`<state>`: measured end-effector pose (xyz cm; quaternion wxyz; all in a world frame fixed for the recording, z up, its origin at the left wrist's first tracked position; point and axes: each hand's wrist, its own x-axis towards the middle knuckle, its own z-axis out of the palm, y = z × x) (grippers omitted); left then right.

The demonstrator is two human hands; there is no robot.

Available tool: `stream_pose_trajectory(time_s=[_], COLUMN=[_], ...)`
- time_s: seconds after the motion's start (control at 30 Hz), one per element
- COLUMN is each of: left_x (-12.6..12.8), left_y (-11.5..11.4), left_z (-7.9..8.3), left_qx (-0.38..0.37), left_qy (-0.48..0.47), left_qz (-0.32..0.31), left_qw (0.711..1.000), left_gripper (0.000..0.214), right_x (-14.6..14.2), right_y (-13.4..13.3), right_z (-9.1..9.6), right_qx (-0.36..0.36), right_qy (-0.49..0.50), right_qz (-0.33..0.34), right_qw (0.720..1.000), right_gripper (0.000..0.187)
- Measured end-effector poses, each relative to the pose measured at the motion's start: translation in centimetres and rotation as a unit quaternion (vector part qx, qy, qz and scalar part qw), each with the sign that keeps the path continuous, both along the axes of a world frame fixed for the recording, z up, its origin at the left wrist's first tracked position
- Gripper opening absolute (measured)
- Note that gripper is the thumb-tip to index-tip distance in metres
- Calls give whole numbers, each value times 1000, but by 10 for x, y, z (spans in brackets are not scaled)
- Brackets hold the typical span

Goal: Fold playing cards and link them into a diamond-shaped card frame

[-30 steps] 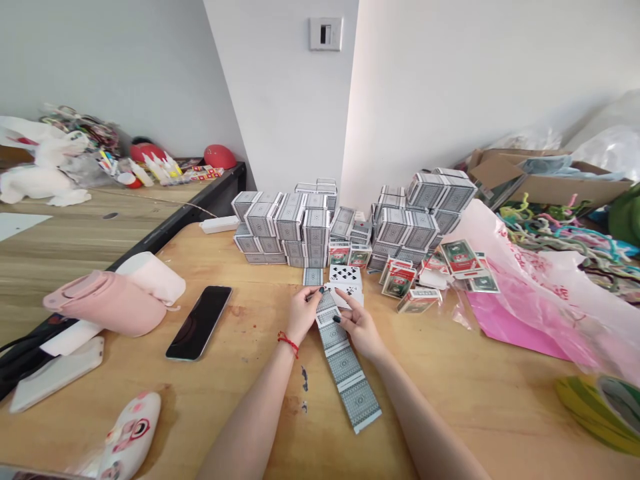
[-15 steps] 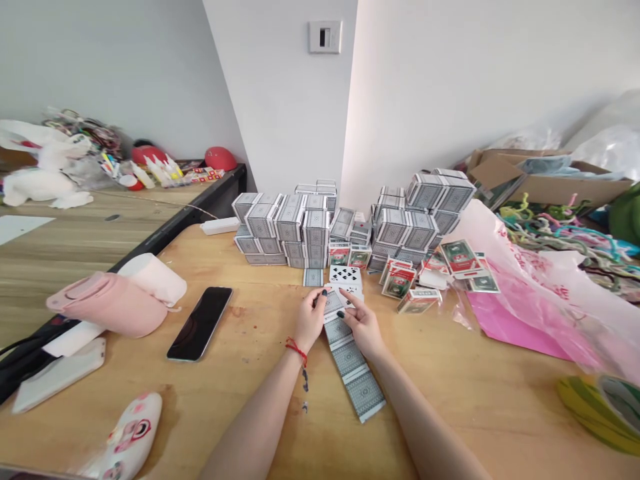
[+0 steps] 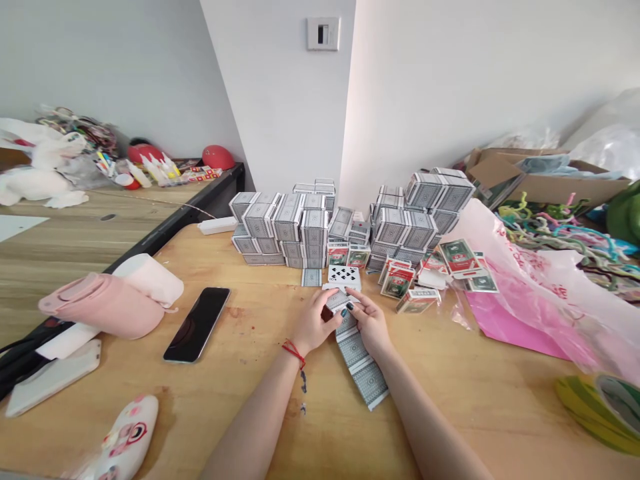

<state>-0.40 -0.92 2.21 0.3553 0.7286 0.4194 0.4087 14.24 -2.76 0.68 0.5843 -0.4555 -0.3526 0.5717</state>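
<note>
A long ribbon of face-down grey-backed playing cards (image 3: pixel 361 365) lies on the wooden table (image 3: pixel 260 407), running from my hands toward me. My left hand (image 3: pixel 314 321) curls over the ribbon's far end, fingers pressed on the cards. My right hand (image 3: pixel 369 319) pinches the same end from the right side. Just beyond my fingers a face-up spade card (image 3: pixel 344 274) lies on a small white pile, with a single face-down card (image 3: pixel 311 277) to its left.
Stacks of wrapped card decks (image 3: pixel 300 223) stand along the wall, with red-green deck boxes (image 3: pixel 417 277) scattered to the right. A black phone (image 3: pixel 197 323), pink roll (image 3: pixel 103 305) and toy (image 3: pixel 127 437) lie left. A pink plastic bag (image 3: pixel 525 293) spreads right.
Both hands have pushed the ribbon's far end together and closed over it; the spread looks shorter. The view has shifted slightly.
</note>
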Motion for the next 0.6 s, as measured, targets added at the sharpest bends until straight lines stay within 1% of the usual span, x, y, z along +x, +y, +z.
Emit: stream_pose_trajectory(time_s=[0.1,0.23,0.43,0.53,0.6], left_x=[-1,-2,-3,-2,-1], left_y=[1,1,0,-1,0], left_z=[0,-1,-5,-5,-4], left_qx=[18,42,72,80,76], left_qy=[26,65,119,114,86], left_qz=[-4,-10,-2,-4,5], left_qw=[999,997,990,990,993], left_gripper=[38,38,35,33,31], right_x=[1,1,2,2,1], right_y=[1,2,5,5,4], right_z=[-4,-11,-16,-14,-11], right_qx=[-5,7,-4,2,7], right_qy=[-12,-21,-13,-5,6], right_qz=[2,-9,-21,-18,2], right_qw=[1000,1000,1000,1000,1000], right_gripper=[39,29,26,24,24])
